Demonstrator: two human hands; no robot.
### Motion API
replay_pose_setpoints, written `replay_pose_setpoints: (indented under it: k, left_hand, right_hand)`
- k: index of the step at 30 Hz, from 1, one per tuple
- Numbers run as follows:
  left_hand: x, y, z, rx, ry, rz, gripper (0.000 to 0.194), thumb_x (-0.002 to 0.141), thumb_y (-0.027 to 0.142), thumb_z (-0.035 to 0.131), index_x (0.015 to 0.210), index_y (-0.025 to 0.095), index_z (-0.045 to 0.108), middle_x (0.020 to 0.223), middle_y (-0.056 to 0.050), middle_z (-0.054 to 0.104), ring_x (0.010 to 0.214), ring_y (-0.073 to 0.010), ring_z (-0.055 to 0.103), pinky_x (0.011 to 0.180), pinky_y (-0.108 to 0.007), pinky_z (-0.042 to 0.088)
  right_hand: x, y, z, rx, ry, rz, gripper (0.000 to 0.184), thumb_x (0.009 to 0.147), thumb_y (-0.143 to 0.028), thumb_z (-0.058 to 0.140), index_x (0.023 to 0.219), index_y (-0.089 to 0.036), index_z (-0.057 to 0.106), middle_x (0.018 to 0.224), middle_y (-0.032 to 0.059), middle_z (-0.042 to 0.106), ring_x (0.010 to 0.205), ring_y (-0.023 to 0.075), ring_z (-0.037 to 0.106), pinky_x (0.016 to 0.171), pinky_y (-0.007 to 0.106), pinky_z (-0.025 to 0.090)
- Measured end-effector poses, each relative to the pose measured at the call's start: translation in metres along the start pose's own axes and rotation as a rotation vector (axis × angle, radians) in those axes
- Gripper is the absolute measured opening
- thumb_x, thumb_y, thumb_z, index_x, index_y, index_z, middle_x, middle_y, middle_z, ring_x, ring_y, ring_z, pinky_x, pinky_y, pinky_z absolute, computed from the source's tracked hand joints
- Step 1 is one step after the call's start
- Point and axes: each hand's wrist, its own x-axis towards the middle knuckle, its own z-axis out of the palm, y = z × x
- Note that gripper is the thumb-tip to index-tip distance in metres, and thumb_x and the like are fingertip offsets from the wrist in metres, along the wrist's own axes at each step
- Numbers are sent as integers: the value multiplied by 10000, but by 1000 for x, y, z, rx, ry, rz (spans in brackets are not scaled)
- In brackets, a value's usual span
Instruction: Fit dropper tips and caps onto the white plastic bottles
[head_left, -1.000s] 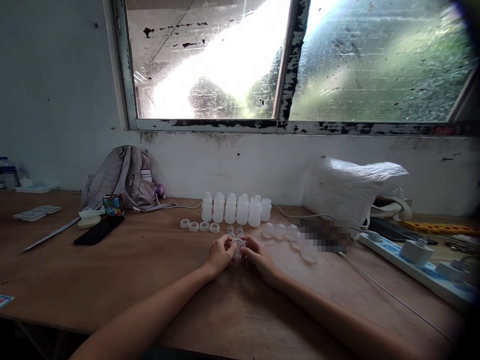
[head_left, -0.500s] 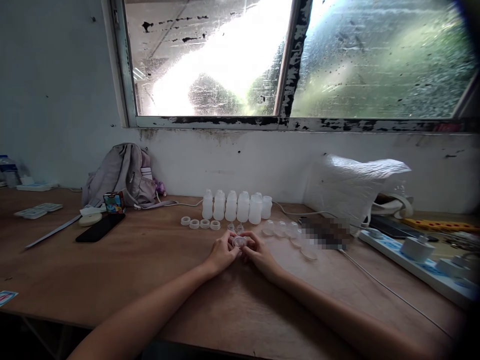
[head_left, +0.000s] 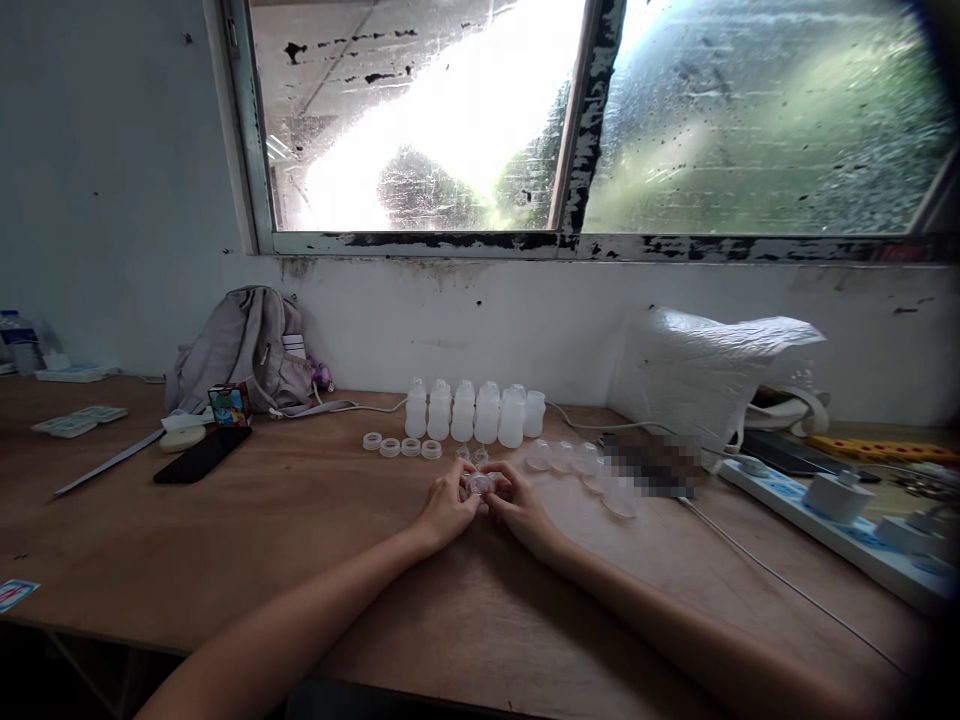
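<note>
My left hand (head_left: pixel 446 505) and my right hand (head_left: pixel 521 508) meet at the middle of the table, fingers bent around a small baby bottle collar ring (head_left: pixel 480 484). It looks translucent, with what seems to be a clear teat in it; the fingers cover its sides. Just beyond my fingertips stand two clear teats (head_left: pixel 481 456). Loose collar rings (head_left: pixel 390 447) lie in a row left of them. Behind is a line of frosted baby bottles (head_left: pixel 465 412), most with domed tops and the rightmost one uncapped. Clear domed caps (head_left: pixel 562 457) curve around to the right of my right hand.
A black phone (head_left: pixel 202 456), a small colourful box (head_left: pixel 229 405) and a grey backpack (head_left: pixel 244 350) are on the left. To the right are a blurred-out dark item with a white cable (head_left: pixel 780 580), a power strip (head_left: pixel 795 495) and a silvery bag (head_left: pixel 690 380).
Both hands stay in the same place around the collar ring. The piece between the fingers appears slightly turned; nothing else on the table has moved.
</note>
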Motion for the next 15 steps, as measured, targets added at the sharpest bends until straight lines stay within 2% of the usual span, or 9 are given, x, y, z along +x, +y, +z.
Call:
replay_pose_setpoints:
  k: [8, 12, 15]
  left_hand:
    - [1, -1, 2, 79, 22, -4, 174, 722, 221, 477, 896, 224, 470, 692, 28, 546, 599, -100, 518, 559, -185, 380]
    - [4, -5, 0, 66, 32, -23, 175, 703, 212, 492, 878, 223, 491, 667, 32, 560, 614, -107, 533, 567, -189, 386]
    - [6, -7, -2, 26, 18, -47, 200, 695, 242, 514, 892, 209, 508, 660, 24, 576, 607, -112, 545, 561, -193, 395]
  right_hand:
    - [1, 3, 1, -33, 28, -14, 197, 692, -245, 525, 867, -198, 447, 587, -46, 528, 422, 65, 431, 400, 177, 337]
    - [2, 6, 1, 27, -18, 7, 207, 717, -293, 511, 882, -195, 432, 582, -46, 531, 427, 77, 470, 411, 190, 372]
    - [3, 7, 0, 48, -2, 20, 221, 744, -355, 477, 890, -195, 434, 587, -40, 541, 432, 87, 495, 433, 210, 401]
